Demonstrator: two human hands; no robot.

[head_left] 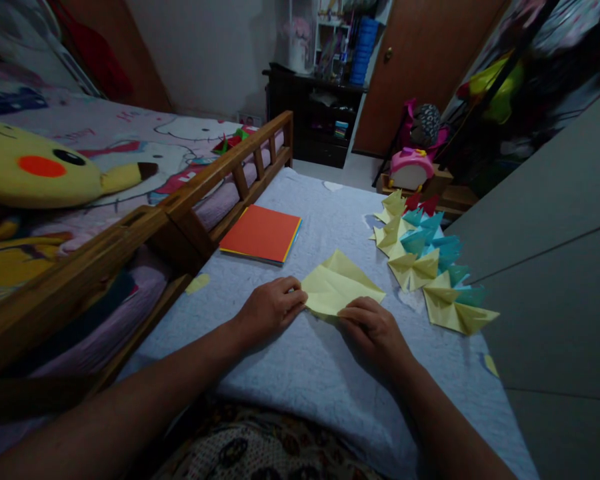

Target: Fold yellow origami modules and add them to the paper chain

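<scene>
A folded sheet of pale yellow paper (pixel 341 285) lies on the light blue padded surface (pixel 310 373) in front of me. My left hand (pixel 270 308) has its fingers curled and pinches the paper's left corner. My right hand (pixel 373 328) presses on the paper's near right edge with bent fingers. A square stack of coloured paper (pixel 261 233), orange on top, rests to the upper left of the hands.
Several folded yellow, teal and red paper pieces (pixel 425 267) lie in a row on the right. A wooden bed rail (pixel 180 200) runs along the left, a yellow plush toy (pixel 45 167) behind it. A grey cabinet (pixel 555 267) stands on the right.
</scene>
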